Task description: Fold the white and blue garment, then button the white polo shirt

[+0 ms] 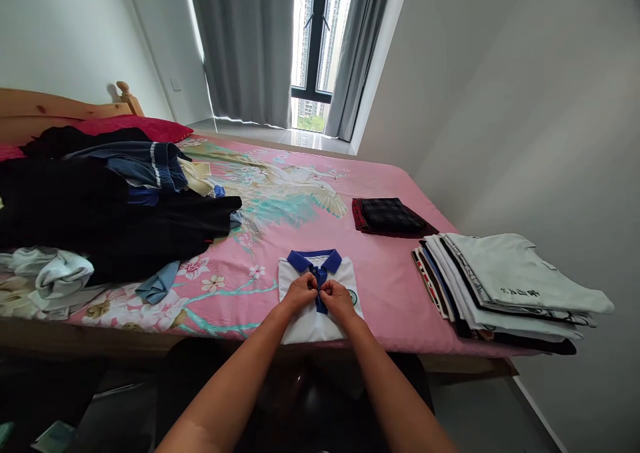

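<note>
A white polo shirt [295, 274] with a blue collar and blue button placket lies folded at the bed's near edge, its collar pointing away from me. My left hand [301, 291] pinches the placket from the left side. From the right, my right hand [336, 299] pinches the same strip, with the fingertips of both hands almost meeting. The button between the fingers is too small to make out. A round green badge shows on the shirt's chest beside my right hand.
On the right, a tall stack of folded shirts [520, 273] reaches the bed's edge. Behind it lies folded dark plaid clothing [393, 216]. Loose clothes [115, 206] are heaped on the left. The pink flowered bedsheet [380, 273] lies underneath; a wall [550, 139] rises at right.
</note>
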{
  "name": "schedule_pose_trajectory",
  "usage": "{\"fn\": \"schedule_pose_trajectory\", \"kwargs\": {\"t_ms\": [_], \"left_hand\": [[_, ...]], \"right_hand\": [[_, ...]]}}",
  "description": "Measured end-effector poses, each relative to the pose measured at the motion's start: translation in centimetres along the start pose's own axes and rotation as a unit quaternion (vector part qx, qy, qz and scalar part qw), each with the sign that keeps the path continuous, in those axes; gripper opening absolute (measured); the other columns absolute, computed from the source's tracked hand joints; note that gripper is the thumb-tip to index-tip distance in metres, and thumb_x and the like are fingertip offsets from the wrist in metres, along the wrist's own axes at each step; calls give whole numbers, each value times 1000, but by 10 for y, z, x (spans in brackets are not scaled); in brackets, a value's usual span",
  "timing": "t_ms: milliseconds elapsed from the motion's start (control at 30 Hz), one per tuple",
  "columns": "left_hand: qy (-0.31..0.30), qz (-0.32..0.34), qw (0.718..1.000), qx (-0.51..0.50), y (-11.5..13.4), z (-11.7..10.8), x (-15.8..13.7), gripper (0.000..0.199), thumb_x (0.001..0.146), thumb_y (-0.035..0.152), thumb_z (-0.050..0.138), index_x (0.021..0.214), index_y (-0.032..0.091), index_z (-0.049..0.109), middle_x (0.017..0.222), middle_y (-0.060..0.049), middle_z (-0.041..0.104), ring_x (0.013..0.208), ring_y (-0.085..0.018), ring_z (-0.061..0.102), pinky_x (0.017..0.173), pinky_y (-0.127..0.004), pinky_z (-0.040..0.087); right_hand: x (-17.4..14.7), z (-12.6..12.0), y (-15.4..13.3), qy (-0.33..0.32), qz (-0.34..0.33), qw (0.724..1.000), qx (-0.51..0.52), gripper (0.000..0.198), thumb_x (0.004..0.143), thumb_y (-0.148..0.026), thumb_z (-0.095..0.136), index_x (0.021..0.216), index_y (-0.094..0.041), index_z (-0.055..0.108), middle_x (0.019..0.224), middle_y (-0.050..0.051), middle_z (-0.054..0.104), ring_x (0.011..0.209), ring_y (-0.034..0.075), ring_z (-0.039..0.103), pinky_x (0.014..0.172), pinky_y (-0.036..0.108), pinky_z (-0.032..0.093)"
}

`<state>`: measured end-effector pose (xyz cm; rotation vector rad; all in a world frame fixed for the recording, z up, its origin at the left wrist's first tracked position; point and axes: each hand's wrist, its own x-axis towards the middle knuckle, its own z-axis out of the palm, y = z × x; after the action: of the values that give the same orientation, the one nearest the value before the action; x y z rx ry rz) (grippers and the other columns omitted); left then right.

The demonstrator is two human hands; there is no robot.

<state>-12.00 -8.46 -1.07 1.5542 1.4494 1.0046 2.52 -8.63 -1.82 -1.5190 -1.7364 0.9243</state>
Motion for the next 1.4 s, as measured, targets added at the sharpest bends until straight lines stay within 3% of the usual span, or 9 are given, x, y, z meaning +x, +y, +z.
{"fn": "schedule_pose_trajectory", "kwargs": {"t_ms": [133, 333, 833, 1167, 1400], "left_hand": [[23, -21, 999, 13, 1, 1, 2, 12, 62, 20, 60, 67, 19, 49, 62, 5, 51, 60, -11, 45, 56, -22, 33], [45, -39, 998, 12, -3, 3, 6, 12, 60, 17, 56, 64, 19, 45, 59, 6, 48, 58, -10, 43, 55, -22, 32], [26, -55, 997, -51, -9, 3, 9, 16, 56, 18, 58, 61, 18, 43, 59, 5, 51, 55, -9, 44, 52, -19, 34], [5, -51, 998, -31, -7, 2, 11, 16, 55, 20, 60, 64, 18, 46, 58, 6, 48, 55, -9, 42, 52, -20, 32], [36, -64, 997, -4, -2, 5, 11, 18, 53, 17, 57, 60, 19, 41, 56, 6, 44, 54, -9, 37, 49, -21, 26]], "right_hand": [[-3, 0, -1, 12, -10, 1000, -24, 9, 72, -26, 54, 74, -21, 61, 61, -4, 58, 59, 12, 50, 56, 22, 32], [-1, -1, 0, 5, -1, 1000, -23, 14, 70, -22, 51, 78, -20, 63, 61, -3, 59, 58, 12, 52, 56, 22, 34], [3, -3, -2, -4, 4, 999, -45, 10, 68, -22, 55, 76, -20, 62, 65, -2, 62, 62, 13, 53, 57, 22, 34], [4, -5, -4, -11, 0, 998, -55, 1, 67, -21, 57, 68, -20, 57, 60, -3, 57, 58, 12, 50, 56, 21, 32], [4, -5, -4, -11, 7, 999, -44, 2, 66, -21, 58, 67, -20, 57, 60, -4, 56, 57, 11, 48, 54, 21, 31]]}}
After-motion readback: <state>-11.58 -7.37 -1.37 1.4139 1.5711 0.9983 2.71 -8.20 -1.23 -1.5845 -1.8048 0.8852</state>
